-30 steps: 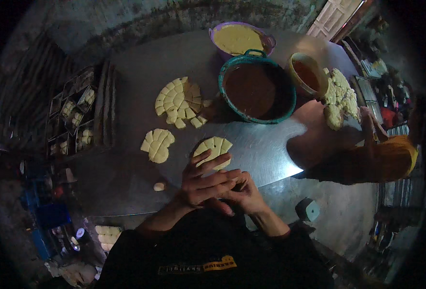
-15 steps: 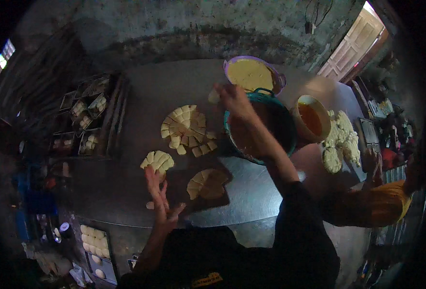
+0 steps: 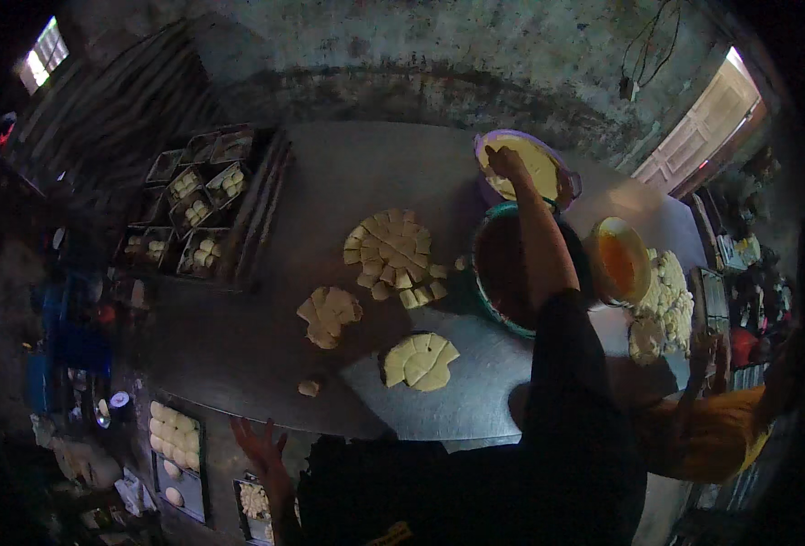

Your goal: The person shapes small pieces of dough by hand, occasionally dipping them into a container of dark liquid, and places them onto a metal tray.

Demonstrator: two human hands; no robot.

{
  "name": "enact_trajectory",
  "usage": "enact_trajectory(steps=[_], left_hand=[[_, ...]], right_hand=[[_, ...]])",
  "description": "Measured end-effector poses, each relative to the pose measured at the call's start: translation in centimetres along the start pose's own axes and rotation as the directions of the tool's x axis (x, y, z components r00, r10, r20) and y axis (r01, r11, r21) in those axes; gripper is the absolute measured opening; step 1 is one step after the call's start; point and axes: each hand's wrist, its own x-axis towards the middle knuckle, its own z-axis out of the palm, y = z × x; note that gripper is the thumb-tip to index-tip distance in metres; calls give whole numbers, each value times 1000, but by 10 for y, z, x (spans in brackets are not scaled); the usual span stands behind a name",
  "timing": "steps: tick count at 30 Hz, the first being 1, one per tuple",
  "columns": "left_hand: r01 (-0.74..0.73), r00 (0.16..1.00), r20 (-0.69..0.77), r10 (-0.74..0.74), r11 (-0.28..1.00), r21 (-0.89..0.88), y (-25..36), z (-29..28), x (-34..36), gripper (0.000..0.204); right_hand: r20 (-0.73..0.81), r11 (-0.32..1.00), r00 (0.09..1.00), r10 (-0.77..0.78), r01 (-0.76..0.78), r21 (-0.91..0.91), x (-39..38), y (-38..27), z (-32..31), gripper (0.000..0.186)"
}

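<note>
My right hand (image 3: 505, 162) reaches over the purple tub (image 3: 568, 182) of pale yellow mixture (image 3: 539, 168), fingers curled at its surface; whatever they hold is too small to make out. My right forearm crosses the green tub (image 3: 486, 291) of dark brown liquid. My left hand (image 3: 259, 448) has its fingers spread and empty at the front edge of the metal table (image 3: 321, 164). Cut dough rounds (image 3: 386, 244) lie on the table, with smaller groups (image 3: 421, 362) in front and a lone dough piece (image 3: 309, 388) near the edge.
Tins with dough (image 3: 193, 212) sit at left; dough trays (image 3: 174, 437) are below the edge. An orange-filled bucket (image 3: 619, 259) and a lumpy dough mass (image 3: 662, 309) are at right, near a person in a yellow top (image 3: 712, 428). A door (image 3: 698, 127) stands behind.
My hands, together a second ago, have separated. My right hand has moved forward into the purple tub; my left has drawn back and left to the table edge. The view has shifted.
</note>
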Motion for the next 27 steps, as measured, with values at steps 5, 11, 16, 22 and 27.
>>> enact_trajectory(steps=[5,11,16,22,27], left_hand=[[71,995,-75,-61,989,131,32,8,9,63],[-14,949,314,7,1000,18,32,44,62,58],[-129,836,543,78,990,56,62,58,81,37],[290,833,539,-125,928,-234,34,69,100,34],[355,805,584,-102,872,-337,18,40,113,32]], right_hand=[[33,993,994,-104,105,-44,-29,-48,11,44],[-168,962,977,128,-81,260,-40,37,-22,50],[143,657,980,-137,-18,754,-150,-155,-19,53],[314,423,850,-422,-122,898,-393,-320,-36,46],[224,301,918,-327,-124,946,-450,-370,2,35]])
